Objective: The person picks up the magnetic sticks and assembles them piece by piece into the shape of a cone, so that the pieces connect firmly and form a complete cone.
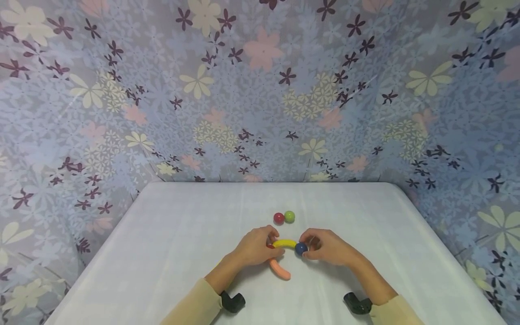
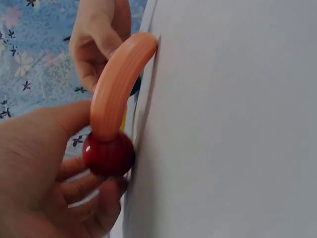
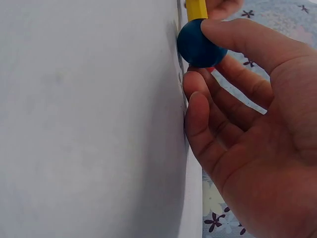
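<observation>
My left hand [image 1: 257,246] holds a glossy red ball [image 2: 109,153] between its thumb and fingers. From that ball a ribbed, curved orange rod [image 1: 279,270] points toward me, its far end free. A curved yellow rod [image 1: 285,243] spans from the red ball to a dark blue ball [image 1: 301,248]. At the blue ball, my right hand [image 1: 330,247] pinches with thumb and fingertips, the other fingers bent beneath. In the right wrist view the yellow rod [image 3: 196,9] meets the blue ball [image 3: 198,44] just by the thumb tip. The joined pieces stay low over the white table.
Beyond the hands, a second red ball [image 1: 278,218] and a green ball [image 1: 289,216] sit side by side on the white table [image 1: 183,216]. A thin yellow sliver shows beside the left forearm. Black wrist cameras [image 1: 232,302] hang under both wrists. Flowered cloth [image 1: 260,90] surrounds the table.
</observation>
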Demonstrator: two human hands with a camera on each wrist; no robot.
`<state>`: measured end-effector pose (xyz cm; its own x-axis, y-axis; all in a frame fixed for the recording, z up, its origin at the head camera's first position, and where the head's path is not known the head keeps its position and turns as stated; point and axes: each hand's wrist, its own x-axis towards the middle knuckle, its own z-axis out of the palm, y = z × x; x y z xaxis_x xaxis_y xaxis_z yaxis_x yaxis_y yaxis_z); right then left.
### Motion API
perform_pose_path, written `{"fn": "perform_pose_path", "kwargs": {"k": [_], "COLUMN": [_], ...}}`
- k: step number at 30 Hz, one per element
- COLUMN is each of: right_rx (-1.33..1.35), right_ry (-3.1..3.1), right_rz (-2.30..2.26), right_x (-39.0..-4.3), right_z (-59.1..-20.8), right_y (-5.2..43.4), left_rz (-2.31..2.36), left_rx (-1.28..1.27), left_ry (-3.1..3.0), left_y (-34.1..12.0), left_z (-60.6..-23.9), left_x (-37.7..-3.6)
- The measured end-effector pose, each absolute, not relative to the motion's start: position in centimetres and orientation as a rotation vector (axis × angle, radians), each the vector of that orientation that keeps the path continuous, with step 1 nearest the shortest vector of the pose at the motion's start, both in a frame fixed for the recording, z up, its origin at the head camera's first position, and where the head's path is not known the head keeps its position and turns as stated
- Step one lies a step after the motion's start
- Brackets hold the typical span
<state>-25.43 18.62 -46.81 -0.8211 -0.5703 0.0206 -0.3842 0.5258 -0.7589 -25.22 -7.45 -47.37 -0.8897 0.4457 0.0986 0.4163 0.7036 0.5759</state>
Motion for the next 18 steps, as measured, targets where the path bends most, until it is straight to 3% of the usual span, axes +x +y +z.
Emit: {"fn": "perform_pose_path", "kwargs": {"k": [7, 18], "right_rx": [-0.819, -0.828], "right_ry": [2.531, 2.528], "right_rz": [-1.154, -1.145], "right_x": [-25.9, -26.1], "right_z": [-47.0, -47.2], "right_y": [18.7, 18.8], "left_rz": [1.11, 1.02], "left_rx": [1.004, 1.089], "left_ry": [2.748, 2.383], "left_y": [-8.7, -9.4], "left_z": [-45.9, -45.7], "left_x": [-25.6, -25.7]}}
